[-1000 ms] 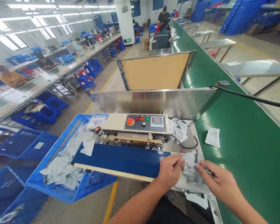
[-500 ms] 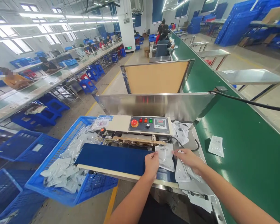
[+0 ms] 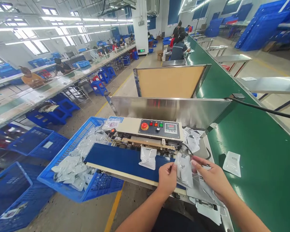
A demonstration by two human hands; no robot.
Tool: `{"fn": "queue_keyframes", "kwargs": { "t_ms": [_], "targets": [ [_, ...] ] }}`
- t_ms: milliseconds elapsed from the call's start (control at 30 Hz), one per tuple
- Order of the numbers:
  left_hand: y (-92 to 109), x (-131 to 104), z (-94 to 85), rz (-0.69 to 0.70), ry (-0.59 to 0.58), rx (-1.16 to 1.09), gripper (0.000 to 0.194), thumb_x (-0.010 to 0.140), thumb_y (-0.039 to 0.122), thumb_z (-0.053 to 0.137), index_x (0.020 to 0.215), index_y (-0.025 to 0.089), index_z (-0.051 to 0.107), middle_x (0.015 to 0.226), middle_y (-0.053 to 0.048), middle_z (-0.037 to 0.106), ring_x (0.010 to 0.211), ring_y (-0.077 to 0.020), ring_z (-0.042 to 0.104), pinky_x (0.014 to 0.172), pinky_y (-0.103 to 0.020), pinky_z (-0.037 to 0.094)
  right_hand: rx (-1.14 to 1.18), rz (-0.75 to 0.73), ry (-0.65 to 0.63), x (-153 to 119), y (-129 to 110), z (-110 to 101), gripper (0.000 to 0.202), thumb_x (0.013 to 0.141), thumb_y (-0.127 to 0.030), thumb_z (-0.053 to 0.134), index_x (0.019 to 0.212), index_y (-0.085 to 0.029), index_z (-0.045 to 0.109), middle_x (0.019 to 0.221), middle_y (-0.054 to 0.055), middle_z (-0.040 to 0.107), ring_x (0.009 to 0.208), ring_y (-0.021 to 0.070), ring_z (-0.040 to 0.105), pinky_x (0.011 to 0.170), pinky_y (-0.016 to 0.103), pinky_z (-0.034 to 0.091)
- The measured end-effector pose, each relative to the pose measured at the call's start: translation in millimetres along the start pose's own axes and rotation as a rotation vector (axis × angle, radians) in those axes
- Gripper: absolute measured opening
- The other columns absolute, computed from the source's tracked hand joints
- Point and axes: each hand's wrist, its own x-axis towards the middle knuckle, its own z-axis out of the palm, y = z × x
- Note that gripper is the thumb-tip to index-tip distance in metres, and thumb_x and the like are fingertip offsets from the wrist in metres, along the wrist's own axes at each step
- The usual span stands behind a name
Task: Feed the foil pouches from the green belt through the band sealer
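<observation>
A small white pouch (image 3: 184,172) is pinched at its left edge by my left hand (image 3: 167,178), over the right end of the machine's blue belt (image 3: 120,159). My right hand (image 3: 213,178) is closed on more white pouches (image 3: 206,186), its fingertips close to the first pouch's right edge. Another pouch (image 3: 148,158) lies on the belt to the left of my hands, its top edge at the sealing slot of the band sealer (image 3: 130,125). Further pouches lie below my right hand on a metal plate, partly hidden by it.
A blue crate (image 3: 62,192) heaped with pouches stands at the belt's left end. Loose pouches (image 3: 192,141) sit behind the machine's right end. One pouch (image 3: 232,163) lies on the green conveyor (image 3: 261,154). A steel panel (image 3: 169,111) rises behind; co-workers sit farther off.
The earlier pouch has left my hands and moved left along the belt. A different pouch is now between my hands, which sit slightly lower and farther right. The whole view has shifted.
</observation>
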Motion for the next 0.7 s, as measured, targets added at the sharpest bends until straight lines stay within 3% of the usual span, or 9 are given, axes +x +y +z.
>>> {"fn": "queue_keyframes", "kwargs": {
  "t_ms": [133, 200, 333, 400, 467, 567, 700],
  "targets": [
    [-6, 9, 11.3, -0.025, -0.023, -0.112, 0.055, 0.091, 0.068, 0.073, 0.081, 0.015, 0.079, 0.074, -0.005, 0.068, 0.069, -0.0179, 0.054, 0.066, -0.028, 0.048, -0.038, -0.038, -0.086, -3, 8, -11, 0.057, 0.066, -0.07, 0.088, 0.092, -0.019, 0.088, 0.085, 0.009, 0.081, 0.069, 0.0229, 0.067, 0.067, 0.032, 0.055],
    [-11, 12, 18.3, -0.048, -0.042, -0.122, 0.048, 0.088, 0.062, 0.078, 0.072, 0.017, 0.076, 0.069, -0.003, 0.063, 0.07, -0.0181, 0.054, 0.066, -0.027, 0.047, -0.089, -0.079, -0.075, 0, 15, -15, 0.05, 0.069, -0.07, 0.084, 0.076, -0.021, 0.082, 0.076, 0.007, 0.077, 0.065, 0.0212, 0.062, 0.064, 0.032, 0.052],
    [-23, 29, 30.5, -0.232, 0.136, -0.109, 0.05, 0.076, 0.053, 0.087, 0.048, 0.019, 0.062, 0.05, 0.005, 0.039, 0.059, -0.0137, 0.04, 0.056, -0.027, 0.036, -0.137, 0.075, -0.027, 22, 28, -20, 0.044, 0.069, -0.064, 0.082, 0.066, -0.022, 0.071, 0.057, 0.003, 0.063, 0.057, 0.0187, 0.055, 0.061, 0.031, 0.045],
    [-28, 40, 31.2, -0.28, 0.187, -0.132, 0.048, 0.073, 0.052, 0.09, 0.049, 0.019, 0.065, 0.048, 0.005, 0.041, 0.057, -0.014, 0.042, 0.055, -0.027, 0.037, -0.111, 0.138, -0.042, 36, 26, -15, 0.04, 0.068, -0.059, 0.083, 0.063, -0.022, 0.067, 0.057, 0.002, 0.061, 0.056, 0.018, 0.055, 0.061, 0.032, 0.044],
    [-30, 49, 24.0, -0.289, 0.215, -0.146, 0.045, 0.073, 0.055, 0.091, 0.057, 0.016, 0.074, 0.051, 0.003, 0.052, 0.059, -0.0167, 0.051, 0.056, -0.028, 0.043, -0.108, 0.145, -0.068, 47, 19, -2, 0.038, 0.068, -0.056, 0.083, 0.061, -0.023, 0.065, 0.055, 0.001, 0.059, 0.054, 0.0175, 0.054, 0.06, 0.032, 0.043],
    [-28, 52, -3.7, -0.276, 0.255, -0.176, 0.05, 0.076, 0.061, 0.089, 0.077, 0.011, 0.085, 0.067, -0.005, 0.072, 0.07, -0.0225, 0.067, 0.065, -0.031, 0.055, -0.14, 0.137, -0.128, 54, 4, 19, 0.041, 0.069, -0.058, 0.086, 0.062, -0.022, 0.067, 0.059, 0.003, 0.064, 0.054, 0.0176, 0.056, 0.062, 0.033, 0.045],
    [-16, 21, -44.4, -0.022, 0.39, -0.036, 0.054, 0.083, 0.059, 0.088, 0.111, 0.013, 0.089, 0.109, -0.018, 0.085, 0.098, -0.0306, 0.079, 0.082, -0.037, 0.065, -0.127, 0.075, -0.069, 40, -6, 31, 0.051, 0.074, -0.071, 0.084, 0.079, -0.02, 0.078, 0.085, 0.009, 0.08, 0.063, 0.0191, 0.064, 0.068, 0.034, 0.052]
  ]
}}
